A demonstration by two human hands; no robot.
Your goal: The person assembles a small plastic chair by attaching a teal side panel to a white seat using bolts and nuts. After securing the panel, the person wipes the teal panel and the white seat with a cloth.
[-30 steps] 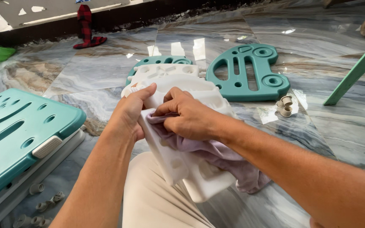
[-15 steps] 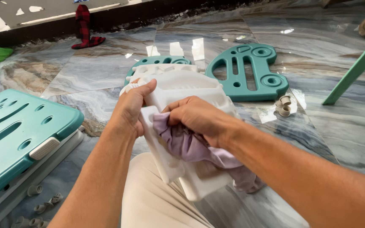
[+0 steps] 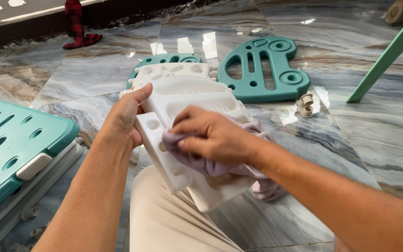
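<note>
Right hand (image 3: 211, 137) is closed around a bunched pale lilac cloth (image 3: 220, 168), fingers curled over the fabric and pressing it flat against the face of a white moulded plastic panel with round holes and recessed slots (image 3: 190, 100). The cloth trails out below the wrist and hangs past the lower right edge of the panel, just above the floor. Left hand (image 3: 127, 119) grips the left edge of the same panel, thumb on the front face near the top and fingers wrapped behind it; the hand is closed on the panel and holds it tilted, with its lower end resting on the person's thigh in beige trousers (image 3: 164, 224). Directly behind the held panel, a second white moulded panel (image 3: 169, 71) lies on a teal plastic panel (image 3: 164, 59), both flat on the glossy grey-and-brown marble tile floor (image 3: 374, 140). Just to the right of these, a teal car-shaped plastic panel with round and oblong cut-outs (image 3: 269, 70) lies flat on the floor. Near its lower right corner sit small white plastic connector pieces (image 3: 305, 105). At the left edge of the view, a stack of teal and grey plastic panels (image 3: 15, 149) lies flat. A green slanted bar (image 3: 388, 53) crosses the upper right corner, and a red checked fabric item (image 3: 76, 23) rests by the far wall.
</note>
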